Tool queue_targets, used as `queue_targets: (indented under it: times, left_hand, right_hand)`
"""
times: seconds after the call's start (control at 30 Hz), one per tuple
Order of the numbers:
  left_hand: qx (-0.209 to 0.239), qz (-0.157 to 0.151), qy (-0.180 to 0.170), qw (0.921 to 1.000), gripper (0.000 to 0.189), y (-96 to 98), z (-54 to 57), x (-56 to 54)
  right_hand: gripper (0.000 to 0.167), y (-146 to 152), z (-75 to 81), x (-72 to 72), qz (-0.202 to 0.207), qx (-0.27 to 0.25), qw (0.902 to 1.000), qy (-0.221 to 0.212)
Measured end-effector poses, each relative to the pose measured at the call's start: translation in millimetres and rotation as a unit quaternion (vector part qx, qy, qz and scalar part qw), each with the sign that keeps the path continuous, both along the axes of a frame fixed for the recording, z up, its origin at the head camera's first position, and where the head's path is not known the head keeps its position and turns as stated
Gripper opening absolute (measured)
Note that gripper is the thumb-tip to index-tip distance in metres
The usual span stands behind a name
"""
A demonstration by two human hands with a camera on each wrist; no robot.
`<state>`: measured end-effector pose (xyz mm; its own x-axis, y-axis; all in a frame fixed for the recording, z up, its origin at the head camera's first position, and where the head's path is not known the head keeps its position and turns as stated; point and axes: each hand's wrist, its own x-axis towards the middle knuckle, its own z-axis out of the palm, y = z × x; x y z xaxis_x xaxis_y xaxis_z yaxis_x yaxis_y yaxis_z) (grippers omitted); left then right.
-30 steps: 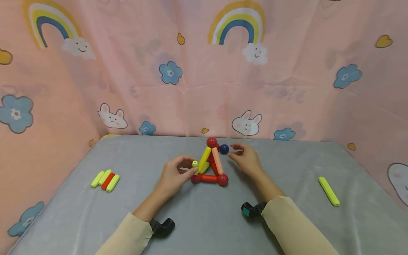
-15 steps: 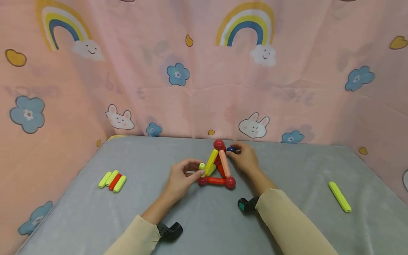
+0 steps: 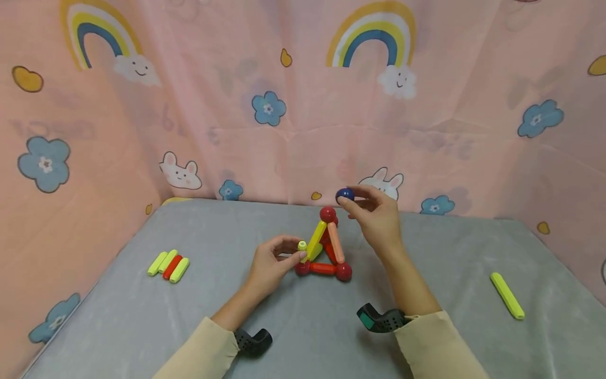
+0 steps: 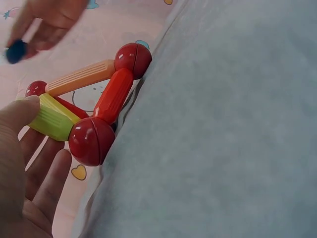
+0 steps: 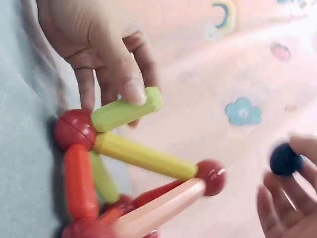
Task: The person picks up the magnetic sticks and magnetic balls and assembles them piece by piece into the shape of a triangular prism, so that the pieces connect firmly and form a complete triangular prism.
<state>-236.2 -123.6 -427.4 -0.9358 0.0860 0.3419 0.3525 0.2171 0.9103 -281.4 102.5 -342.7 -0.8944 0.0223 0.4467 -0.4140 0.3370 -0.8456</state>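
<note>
Far left on the grey tabletop (image 3: pixel 426 263): loose yellow-green rods (image 3: pixel 179 270), three of them, side by side with one loose red rod (image 3: pixel 172 267), third in the row. Next, left hand (image 3: pixel 272 266), gripping: thumb and fingers pinch a short yellow-green rod (image 5: pixel 124 113) that rises from the front-left red ball (image 3: pixel 302 269) of a ball-and-rod frame, its lower end meeting the ball. Black wrist device (image 3: pixel 253 342) below that hand, at the cuff of the beige sleeve. Frame sits mid-table, toward the far edge: yellow rod (image 3: pixel 316 238) leans up from front-left ball to top red ball (image 3: pixel 327 214), peach rod (image 3: pixel 335 243) slopes down from there to front-right red ball (image 3: pixel 343 271), horizontal red rod (image 3: pixel 323 268) joins the two front balls along the table. More red and yellow-green parts behind; rear joints overlap, so I can't count them reliably. Dark blue ball (image 3: pixel 344 196) is in the air just above and right of the top red ball, apart from it, pinched between thumb and fingers of the right hand (image 3: pixel 380 223) (that hand is a bit blurred in the left wrist view). Second black device (image 3: pixel 381 319) at the right cuff. Far right, lone yellow-green rod (image 3: pixel 507 296) flat on the table, slanted, well apart from the frame. Pink printed curtain (image 3: pixel 303 147) spans the back.
</note>
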Motion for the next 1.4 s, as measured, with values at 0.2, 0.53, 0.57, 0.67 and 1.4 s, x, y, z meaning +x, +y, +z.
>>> queue_targets:
  times: [0.2, 0.53, 0.57, 0.67, 1.4]
  left_hand:
    - [0.001, 0.006, 0.008, 1.0000, 0.026, -0.9, 0.3, -1.6]
    - [-0.001, 0.005, 0.006, 1.0000, 0.026, -3.3, -0.2, -1.6]
    - [-0.003, 0.004, 0.006, 1.0000, 0.027, -3.5, -0.3, -1.7]
    - [-0.008, 0.003, 0.006, 0.9999, 0.028, -3.7, 0.1, -2.0]
    - [-0.004, 0.006, 0.010, 0.9999, 0.026, 0.0, -1.3, -0.6]
  right_hand:
    - [0.035, -14, 18.0, 20.5, 0.124, 0.074, 0.9893, 0.020]
    - [0.033, -29, 5.1, 23.2, 0.177, 0.126, 0.9748, -0.051]
    - [0.034, -29, 4.4, 23.4, 0.178, 0.132, 0.9737, -0.052]
    - [0.034, -32, 2.4, 24.1, 0.180, 0.152, 0.9708, -0.043]
    - [0.025, -24, -11.2, 15.2, 0.109, 0.095, 0.9894, -0.009]
